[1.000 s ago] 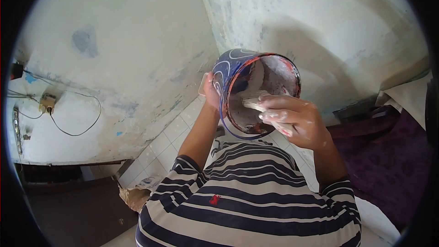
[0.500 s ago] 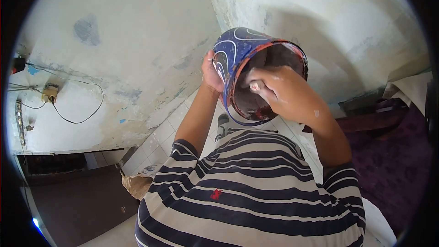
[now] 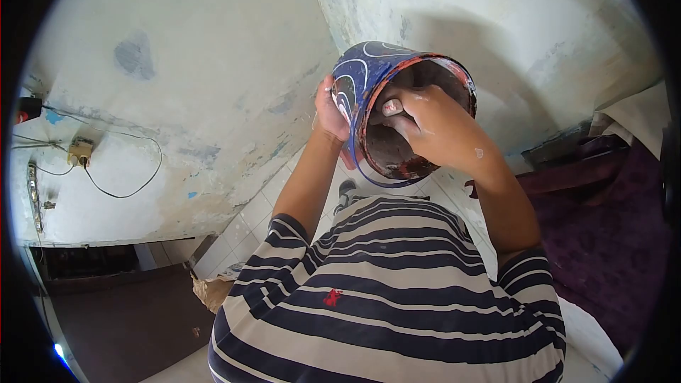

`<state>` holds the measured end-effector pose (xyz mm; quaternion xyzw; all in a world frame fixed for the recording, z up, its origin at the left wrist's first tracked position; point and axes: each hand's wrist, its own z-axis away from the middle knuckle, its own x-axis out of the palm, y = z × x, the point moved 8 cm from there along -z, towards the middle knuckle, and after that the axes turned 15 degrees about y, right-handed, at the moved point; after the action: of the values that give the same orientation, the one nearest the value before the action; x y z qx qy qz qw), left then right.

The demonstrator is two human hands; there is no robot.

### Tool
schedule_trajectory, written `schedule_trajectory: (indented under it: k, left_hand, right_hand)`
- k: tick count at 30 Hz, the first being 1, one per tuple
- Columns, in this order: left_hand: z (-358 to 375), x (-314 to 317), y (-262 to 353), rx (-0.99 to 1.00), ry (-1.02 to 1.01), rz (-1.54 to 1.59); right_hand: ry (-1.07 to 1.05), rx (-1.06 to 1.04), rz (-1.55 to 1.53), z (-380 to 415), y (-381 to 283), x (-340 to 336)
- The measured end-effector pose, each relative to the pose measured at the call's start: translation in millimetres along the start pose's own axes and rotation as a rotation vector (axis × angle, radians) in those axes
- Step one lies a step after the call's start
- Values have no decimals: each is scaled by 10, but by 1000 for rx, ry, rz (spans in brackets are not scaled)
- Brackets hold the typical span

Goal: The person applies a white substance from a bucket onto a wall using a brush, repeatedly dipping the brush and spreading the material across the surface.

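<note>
A blue paint bucket (image 3: 374, 71) with white swirls is tilted so that its open mouth faces me. Its rim is smeared with red and dark paint, and the inside is coated greyish brown. My left hand (image 3: 331, 111) grips the bucket from its left side and underneath. Inside the mouth is my right hand (image 3: 425, 122), thumb bent and fingers curled, near the upper inner wall. Whatever those fingers hold is hidden from view. White smears mark the skin of this hand and wrist.
Patchy, scraped walls (image 3: 213, 64) meet in a corner ahead. On the left wall hangs a socket (image 3: 80, 150) with loose cables. A dark brown panel (image 3: 128, 319) stands lower left beside crumpled brown paper (image 3: 211, 292). Purple cloth (image 3: 603, 241) lies at right, above white floor tiles (image 3: 245, 230).
My right hand has moved up and slightly left within the bucket's mouth, its thumb higher than before. My left hand keeps its hold, and the bucket has barely shifted.
</note>
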<state>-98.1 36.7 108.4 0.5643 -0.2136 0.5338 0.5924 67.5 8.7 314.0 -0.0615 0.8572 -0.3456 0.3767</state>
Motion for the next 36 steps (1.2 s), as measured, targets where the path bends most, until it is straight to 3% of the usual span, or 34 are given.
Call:
schedule_trajectory:
  k: [5, 7, 8, 9, 11, 12, 13, 15, 17, 19, 25, 31, 33, 34, 35, 36]
  left_hand:
    - [236, 225, -8, -21, 14, -6]
    - [334, 360, 96, 168, -69, -163]
    - [325, 366, 90, 170, -76, -158]
    - [318, 408, 11, 25, -180, 39]
    - [393, 593, -80, -275, -389, 429]
    - [544, 780, -99, -410, -566, 542]
    - [549, 809, -126, -414, -577, 541]
    - [459, 755, -225, -355, -471, 450]
    - [553, 825, -288, -380, -474, 454]
    - [528, 788, -314, -135, -50, 32]
    - [439, 741, -604, -306, -111, 86]
    - [412, 667, -760, -391, -32, 98]
    - [466, 707, -765, -401, -67, 101]
    - [486, 704, -771, -433, -60, 122]
    - [514, 693, -754, -467, -53, 143]
    - [515, 668, -756, -481, -94, 141]
  right_hand:
    - [102, -71, -148, 53, -99, -286]
    - [302, -140, -228, 94, -155, -582]
    - [356, -133, -223, 118, -155, -688]
    - [357, -138, -217, 129, -128, -694]
    - [634, -20, -480, 207, 103, -882]
    - [652, 79, -468, 259, 183, -925]
    - [657, 71, -461, 291, 170, -938]
    - [824, 294, -696, 433, 385, -983]
    - [868, 299, -713, 535, 455, -1011]
    - [917, 289, -726, 590, 500, -1057]
    - [1103, 412, -984, 813, 920, -1027]
    - [1251, 244, -839, 804, 796, -1361]
    - [1241, -27, -639, 611, 490, -1720]
    - [1242, -118, -408, 476, 323, -1899]
    - [1245, -133, -389, 327, 167, -2063]
    - [1207, -170, -60, 156, -137, -2218]
